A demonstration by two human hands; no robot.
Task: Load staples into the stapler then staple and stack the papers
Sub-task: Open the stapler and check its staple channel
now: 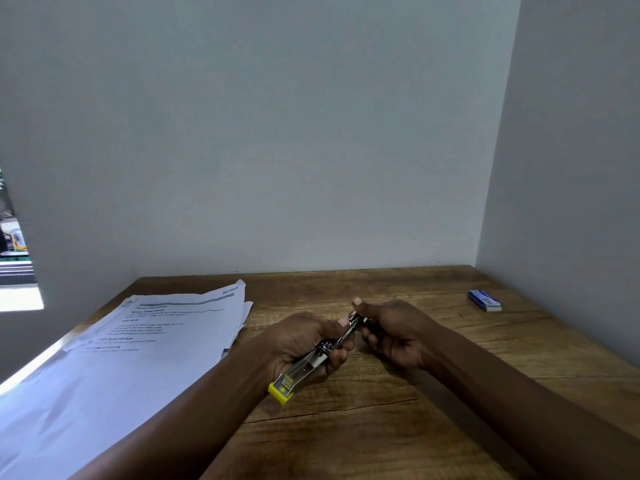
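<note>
A metal stapler with a yellow plastic end sits in both my hands above the middle of the wooden table. My left hand wraps around its body, the yellow end poking out toward me. My right hand grips the far end of the stapler, thumb raised; what lies under its fingers is hidden. A loose pile of printed white papers lies on the left side of the table. A small blue box of staples rests at the far right.
Grey walls close the table in at the back and on the right. A bright window opening shows at the far left. Bare wood lies between the hands and the staple box.
</note>
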